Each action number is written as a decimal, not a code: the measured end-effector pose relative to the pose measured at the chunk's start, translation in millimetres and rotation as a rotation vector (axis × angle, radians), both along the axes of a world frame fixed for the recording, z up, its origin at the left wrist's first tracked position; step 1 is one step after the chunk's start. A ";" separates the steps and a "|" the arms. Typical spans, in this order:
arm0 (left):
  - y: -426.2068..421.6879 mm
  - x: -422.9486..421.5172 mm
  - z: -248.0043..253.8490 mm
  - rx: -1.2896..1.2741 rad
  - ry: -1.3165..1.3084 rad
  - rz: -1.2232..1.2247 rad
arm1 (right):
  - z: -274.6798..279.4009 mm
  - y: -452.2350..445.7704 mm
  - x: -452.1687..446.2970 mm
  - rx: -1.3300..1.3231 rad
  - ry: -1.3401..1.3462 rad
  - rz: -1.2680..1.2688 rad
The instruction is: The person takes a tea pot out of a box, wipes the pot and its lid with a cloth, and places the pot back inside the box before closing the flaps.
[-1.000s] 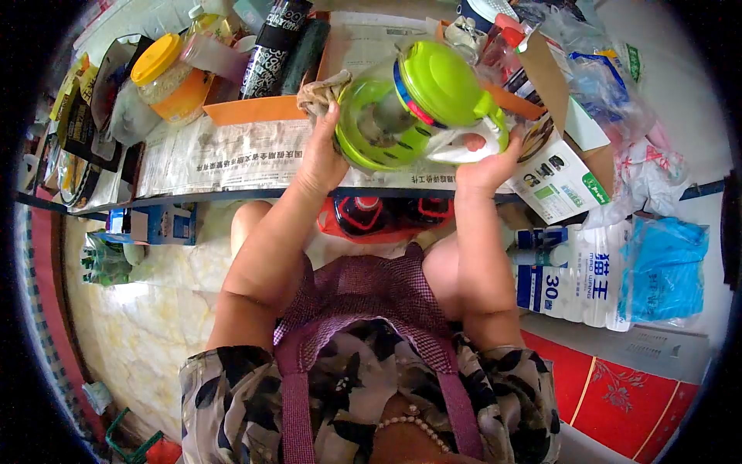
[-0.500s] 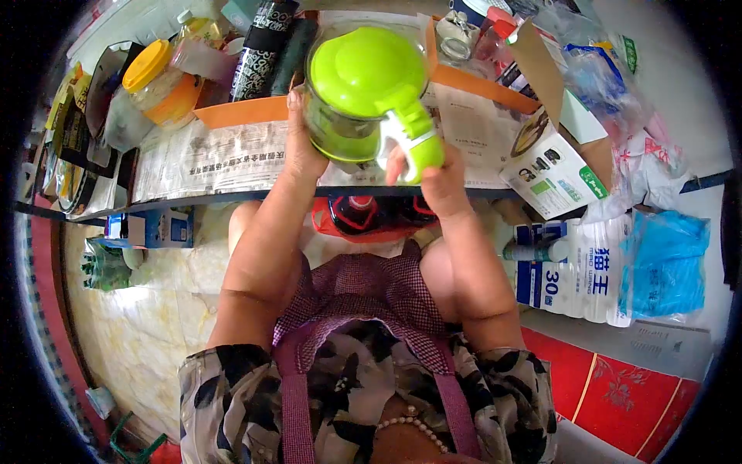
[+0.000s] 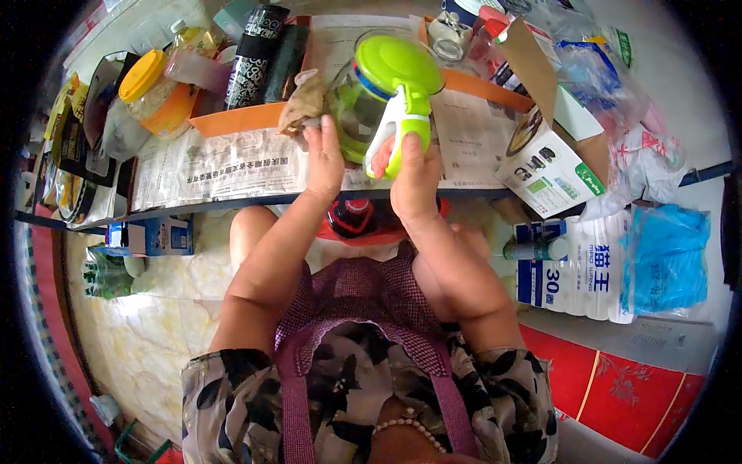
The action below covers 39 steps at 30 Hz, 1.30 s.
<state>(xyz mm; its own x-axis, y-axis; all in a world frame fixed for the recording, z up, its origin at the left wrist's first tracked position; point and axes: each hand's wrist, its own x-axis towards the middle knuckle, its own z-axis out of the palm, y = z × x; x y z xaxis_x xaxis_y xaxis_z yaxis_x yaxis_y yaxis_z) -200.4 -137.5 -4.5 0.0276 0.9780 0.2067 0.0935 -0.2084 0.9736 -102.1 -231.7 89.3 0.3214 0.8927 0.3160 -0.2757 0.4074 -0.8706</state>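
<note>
A clear jug with a bright green lid is tilted above the newspaper-covered table. My right hand is closed around its green-and-white handle, thumb on top. Left of the jug, a crumpled brown cloth is at the fingertips of my left hand, which seem to pinch its lower end. The left fingers point away from me, close beside the jug's wall.
Newspaper covers the table. Behind lie a patterned black roll and a yellow-lidded jar. An opened carton stands at the right edge. Below are a white packaged bundle and dark red-topped bottles.
The jug has shifted right and turned, its handle now more upright. My left hand has come off the jug's side, and the brown cloth has come into sight at its fingertips.
</note>
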 end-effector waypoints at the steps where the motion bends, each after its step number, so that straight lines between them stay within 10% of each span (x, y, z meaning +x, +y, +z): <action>1: -4.0 1.9 2.7 0.140 0.050 -0.008 | -0.1 2.3 0.7 -0.009 0.002 -0.021; 7: -44.2 -3.3 53.8 0.385 0.087 -0.549 | -4.7 18.2 10.2 -0.171 0.040 -0.163; 8: -42.7 -1.7 41.3 0.422 0.134 -0.518 | -8.7 27.9 9.3 -0.169 0.044 -0.398; 20: -27.0 -29.1 37.8 0.736 0.414 -0.167 | -4.8 4.7 -8.1 -0.143 -0.021 0.090; 24: -33.8 -30.3 47.4 0.437 0.631 -0.039 | -7.4 -3.9 -17.6 -0.151 -0.167 0.169; 27: -23.4 -24.9 8.0 0.396 0.077 -0.095 | -9.7 -6.7 -20.5 -0.157 -0.301 0.202; 28: -12.4 -41.5 -10.6 0.491 0.250 -0.063 | -9.5 -7.5 -22.0 -0.132 -0.363 0.178; 32: -0.1 -47.3 49.8 -0.222 -0.531 0.063 | -4.0 -11.5 -20.7 -0.073 -0.474 0.165; 34: 28.3 -54.6 1.1 0.030 -0.509 -0.058 | 4.3 -14.4 -16.1 -0.050 -0.546 0.182; 39: 9.5 -54.5 49.0 -0.289 -0.851 -0.180 | 1.2 -12.7 -10.3 0.124 -0.651 0.086</action>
<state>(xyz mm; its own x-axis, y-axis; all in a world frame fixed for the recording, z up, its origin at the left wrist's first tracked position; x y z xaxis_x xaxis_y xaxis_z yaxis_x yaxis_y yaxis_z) -254.9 -128.1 44.4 0.1352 0.9905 -0.0252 -0.6896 0.1124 0.7154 -112.4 -244.4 90.5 -0.0401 0.8513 0.5232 0.2539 0.5151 -0.8187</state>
